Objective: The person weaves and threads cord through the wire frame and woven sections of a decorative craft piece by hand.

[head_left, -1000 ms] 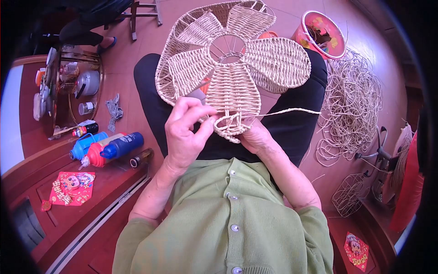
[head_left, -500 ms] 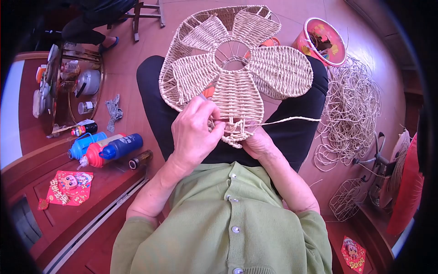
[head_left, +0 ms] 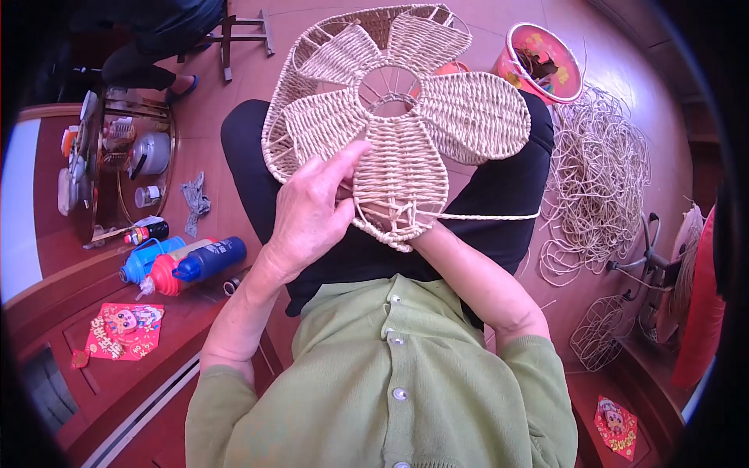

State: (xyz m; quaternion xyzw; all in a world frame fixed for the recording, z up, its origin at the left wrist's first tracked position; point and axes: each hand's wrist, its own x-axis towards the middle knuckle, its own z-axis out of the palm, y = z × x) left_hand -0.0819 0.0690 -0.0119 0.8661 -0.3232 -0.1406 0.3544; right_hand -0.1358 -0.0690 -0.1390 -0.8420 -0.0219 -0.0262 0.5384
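Note:
A woven straw-rope piece shaped like a flower (head_left: 480,117), with several petals round an open ring, lies over my lap. Its front petal (head_left: 398,160) points toward me and has an unfilled gap near its rounded tip. My left hand (head_left: 312,207) is at that petal's left edge, open, index finger stretched along it and thumb apart. My right hand (head_left: 427,240) reaches under the tip; its fingers are mostly hidden beneath the weave, with some skin showing through the gap. From the gap a loose rope strand (head_left: 491,217) runs out to the right.
Tangled rope (head_left: 597,171) covers the floor at right, below a pink bucket (head_left: 573,82). At left are a blue bottle (head_left: 211,259), a red bottle (head_left: 165,273) and a rack with a kettle (head_left: 152,154). Another person's leg (head_left: 140,66) shows at upper left, beside a stool (head_left: 250,35).
My left hand has moved from the gap at the petal's tip up and left to its side edge, its fingers spreading. My right hand has slid further under the petal.

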